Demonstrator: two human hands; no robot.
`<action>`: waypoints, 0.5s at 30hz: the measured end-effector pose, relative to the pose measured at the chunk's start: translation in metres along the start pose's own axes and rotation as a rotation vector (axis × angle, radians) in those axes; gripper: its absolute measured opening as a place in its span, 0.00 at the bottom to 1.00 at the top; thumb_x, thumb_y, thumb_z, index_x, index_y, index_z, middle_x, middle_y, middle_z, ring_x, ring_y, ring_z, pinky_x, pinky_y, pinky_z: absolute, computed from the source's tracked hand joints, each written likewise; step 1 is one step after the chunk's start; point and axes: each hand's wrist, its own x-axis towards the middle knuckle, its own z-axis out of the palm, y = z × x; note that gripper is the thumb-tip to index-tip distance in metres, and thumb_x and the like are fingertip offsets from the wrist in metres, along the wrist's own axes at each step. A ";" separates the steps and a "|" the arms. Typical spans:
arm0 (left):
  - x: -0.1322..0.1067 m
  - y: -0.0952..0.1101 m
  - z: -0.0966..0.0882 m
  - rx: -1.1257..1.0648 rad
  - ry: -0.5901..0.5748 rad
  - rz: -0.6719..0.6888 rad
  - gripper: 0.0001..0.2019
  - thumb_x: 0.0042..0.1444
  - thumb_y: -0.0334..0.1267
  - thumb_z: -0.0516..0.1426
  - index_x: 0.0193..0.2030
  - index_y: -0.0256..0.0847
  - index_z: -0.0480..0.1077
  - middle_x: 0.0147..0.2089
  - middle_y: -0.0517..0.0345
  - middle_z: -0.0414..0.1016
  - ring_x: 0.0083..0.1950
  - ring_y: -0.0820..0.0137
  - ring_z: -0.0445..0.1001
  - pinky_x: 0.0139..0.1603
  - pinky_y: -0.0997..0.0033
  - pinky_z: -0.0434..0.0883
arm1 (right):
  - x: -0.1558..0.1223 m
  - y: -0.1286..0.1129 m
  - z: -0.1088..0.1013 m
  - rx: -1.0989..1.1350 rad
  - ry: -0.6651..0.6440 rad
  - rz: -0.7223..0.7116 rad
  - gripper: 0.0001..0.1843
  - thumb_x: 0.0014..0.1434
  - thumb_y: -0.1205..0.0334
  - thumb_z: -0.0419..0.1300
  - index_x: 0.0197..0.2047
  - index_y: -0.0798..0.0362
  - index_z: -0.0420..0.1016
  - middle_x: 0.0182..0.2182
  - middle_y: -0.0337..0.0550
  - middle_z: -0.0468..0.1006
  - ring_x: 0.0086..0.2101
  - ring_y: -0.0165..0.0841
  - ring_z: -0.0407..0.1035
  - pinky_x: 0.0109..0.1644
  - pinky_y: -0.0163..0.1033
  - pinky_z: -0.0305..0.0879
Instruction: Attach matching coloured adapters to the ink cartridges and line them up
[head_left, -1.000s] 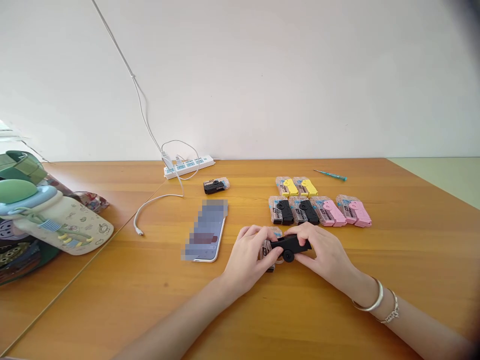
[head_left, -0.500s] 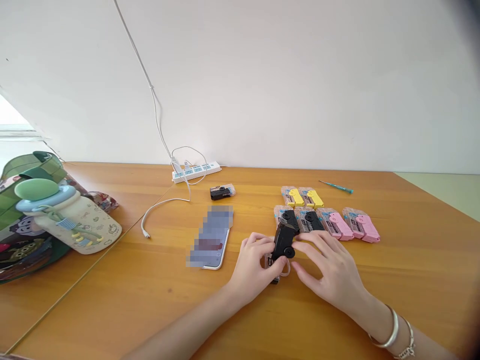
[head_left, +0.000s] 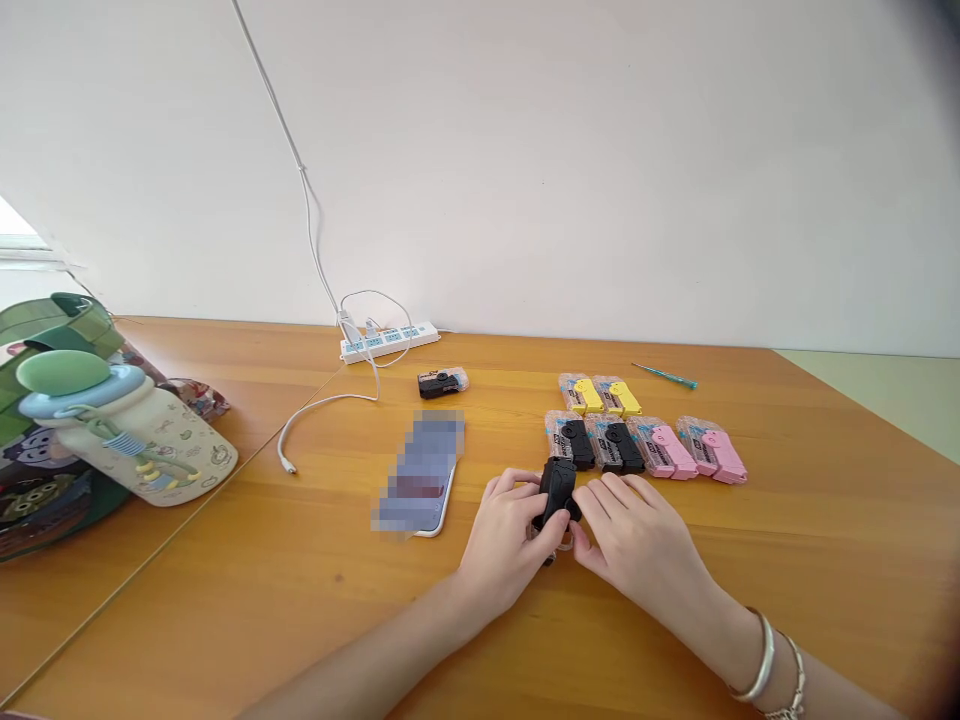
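My left hand (head_left: 510, 532) grips a small black plastic device (head_left: 556, 488) with a round disc on its side, fingers behind it and thumb on the near side. My right hand (head_left: 637, 535) is closed at the device's right edge, its fingertips pressed against it and partly hidden. Beneath the held device, part of another clear-and-black item shows along with a pale loop. Just beyond my hands lie black devices in clear packs (head_left: 615, 445), pink ones (head_left: 712, 450) and yellow ones (head_left: 619, 396), laid out in rows.
A phone (head_left: 424, 480) lies left of my hands. Behind it are another packed black device (head_left: 442, 382) and a white power strip (head_left: 390, 342) with a cable (head_left: 330, 402). A bottle (head_left: 150, 430) leans by a green bag (head_left: 30, 390). A thin teal screwdriver (head_left: 666, 375) lies at the back right.
My right hand's fingers have closed in against the black device, where they were spread apart before. The device sits slightly lower and more upright. The view has shifted slightly.
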 end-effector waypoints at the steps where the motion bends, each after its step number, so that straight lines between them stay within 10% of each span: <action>1: 0.000 0.000 0.000 0.006 0.007 -0.012 0.18 0.58 0.34 0.51 0.16 0.40 0.59 0.24 0.59 0.69 0.45 0.63 0.67 0.47 0.59 0.66 | 0.002 -0.001 0.001 -0.014 -0.004 -0.010 0.11 0.54 0.69 0.49 0.22 0.52 0.64 0.18 0.41 0.65 0.23 0.34 0.58 0.30 0.41 0.52; 15: 0.005 -0.003 -0.004 0.062 0.081 -0.070 0.16 0.57 0.34 0.49 0.18 0.39 0.56 0.24 0.61 0.69 0.42 0.65 0.67 0.53 0.54 0.58 | 0.015 -0.001 0.011 -0.059 -0.018 -0.082 0.13 0.58 0.68 0.46 0.24 0.52 0.65 0.18 0.39 0.67 0.22 0.33 0.58 0.41 0.43 0.53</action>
